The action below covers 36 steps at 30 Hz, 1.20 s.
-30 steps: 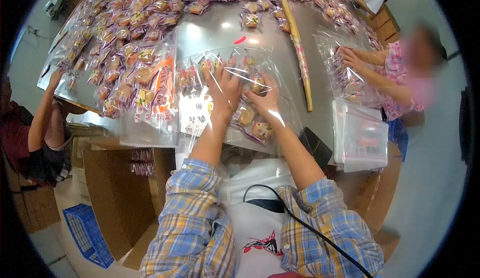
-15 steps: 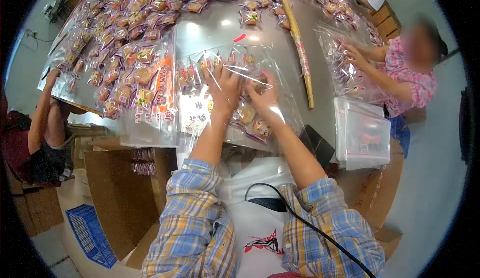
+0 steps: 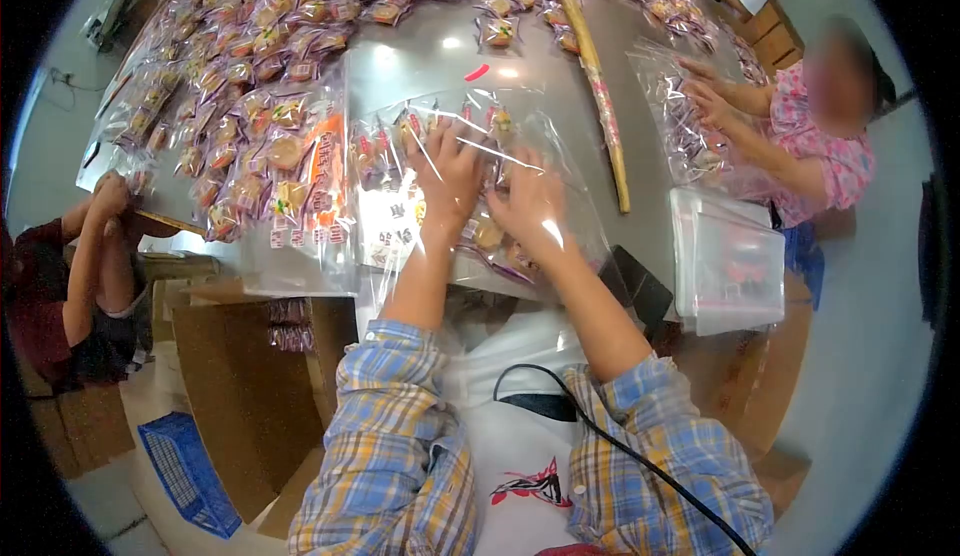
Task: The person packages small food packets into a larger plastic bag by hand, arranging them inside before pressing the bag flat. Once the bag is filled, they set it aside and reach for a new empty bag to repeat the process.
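Observation:
My left hand (image 3: 450, 178) lies inside a large clear plastic bag (image 3: 400, 281), fingers spread over small wrapped cakes standing in a row. Beside it, my right hand (image 3: 532, 201) is also under the film, its fingers apart and resting on wrapped cakes. More wrapped cakes (image 3: 487, 233) show below the right hand, partly covered by it. To the left, a printed clear bag (image 3: 325, 171) lies flat on the metal table (image 3: 400, 66) with wrapped cakes on and around it.
A wooden stick (image 3: 590, 66) divides the table. Clear bags (image 3: 735, 271) are stacked at the right edge. A co-worker in pink (image 3: 822, 166) handles a bag; another person (image 3: 85, 256) sits left. Cardboard boxes (image 3: 235, 386) and a blue crate (image 3: 190, 471) stand below.
My right hand has flattened and moved slightly over the cakes, covering more of them. My left hand has barely moved. The left person's hands have come together at the table's edge.

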Each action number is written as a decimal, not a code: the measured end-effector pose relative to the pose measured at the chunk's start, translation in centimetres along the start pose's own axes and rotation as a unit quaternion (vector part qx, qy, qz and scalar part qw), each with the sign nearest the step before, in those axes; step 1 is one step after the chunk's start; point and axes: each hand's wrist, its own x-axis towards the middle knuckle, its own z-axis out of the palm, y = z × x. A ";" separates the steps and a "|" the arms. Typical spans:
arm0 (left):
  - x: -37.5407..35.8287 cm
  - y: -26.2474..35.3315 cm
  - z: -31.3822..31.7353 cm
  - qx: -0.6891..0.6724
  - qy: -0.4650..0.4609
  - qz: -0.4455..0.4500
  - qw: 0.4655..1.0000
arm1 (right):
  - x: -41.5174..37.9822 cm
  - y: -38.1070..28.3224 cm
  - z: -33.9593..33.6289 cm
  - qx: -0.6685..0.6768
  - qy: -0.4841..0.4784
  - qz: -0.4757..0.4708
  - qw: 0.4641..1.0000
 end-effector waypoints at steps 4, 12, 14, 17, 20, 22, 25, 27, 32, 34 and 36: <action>0.1 0.2 -0.4 0.007 -0.017 -0.002 1.000 | 0.7 -0.6 -1.8 0.017 -0.079 0.039 0.996; 0.7 0.3 -0.7 -0.016 0.017 0.004 1.000 | 1.0 1.4 2.4 0.133 0.139 0.012 0.981; 0.5 0.4 -0.8 -0.009 -0.001 -0.001 1.000 | 1.9 1.3 2.9 0.167 0.180 0.010 0.969; 0.6 0.5 -0.2 -0.024 0.018 -0.002 1.000 | 2.9 1.4 4.0 0.269 0.173 0.084 0.944; 0.5 0.3 -0.6 -0.019 0.015 0.007 1.000 | 2.9 0.7 2.9 0.350 0.092 0.179 0.915; 0.2 0.4 -1.1 -0.027 -0.005 0.001 1.000 | 3.2 1.4 3.4 0.353 0.081 0.200 0.910; 0.2 0.3 -0.8 -0.027 0.013 0.013 0.999 | 3.5 3.7 4.9 0.275 0.117 0.139 0.944; 0.2 0.2 -0.7 -0.022 0.017 0.021 0.999 | 3.7 4.0 5.2 0.220 0.160 0.092 0.958; 0.4 0.3 -0.5 -0.041 0.034 0.019 0.998 | 3.9 3.9 6.7 0.224 0.103 0.103 0.964; 0.9 0.5 -0.7 -0.051 0.036 0.008 0.998 | 4.1 3.1 5.2 0.212 0.105 0.041 0.971; 1.2 0.9 -1.1 -0.062 0.035 0.000 0.997 | 4.3 3.1 5.2 0.200 0.122 -0.016 0.972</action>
